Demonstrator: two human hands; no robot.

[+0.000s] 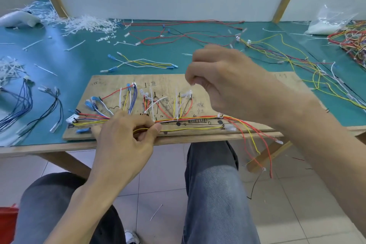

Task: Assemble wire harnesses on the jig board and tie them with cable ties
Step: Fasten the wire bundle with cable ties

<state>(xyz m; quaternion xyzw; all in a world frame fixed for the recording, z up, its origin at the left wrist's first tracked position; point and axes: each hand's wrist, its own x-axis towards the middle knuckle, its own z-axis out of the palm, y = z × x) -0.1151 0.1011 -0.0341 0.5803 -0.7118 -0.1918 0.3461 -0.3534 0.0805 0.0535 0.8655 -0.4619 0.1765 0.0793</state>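
- The green worktop (79, 59) carries the board (202, 105), which lies flat at the near edge.
- The harness (190, 118) is strung over the board. Its trunk of red, yellow and blue wires runs along the board's near side, and branches fan toward the far side. Red and yellow ends hang off the board's near right edge.
- The right hand (223, 77) hovers above the board's right half. Its grip is narrow, with thumb and fingertips pinching the top end of a white tie (191, 87). The tie is blurred there, so how it meets the harness cannot be told.
- The left hand (126, 136) is at the board's near edge, left of the middle. Its grip is closed, pinching a yellow wire (190, 128) between thumb and forefinger.
- A wire tangle (352, 39) lies well to the right of the board, just beside a clear bag (326, 22).
- A tie pile (89, 24) lies far beyond the board's left corner.
- Red wires (178, 33) sprawl beyond the board's far edge.
- Blue wires (21, 97) lie to the left of the board.
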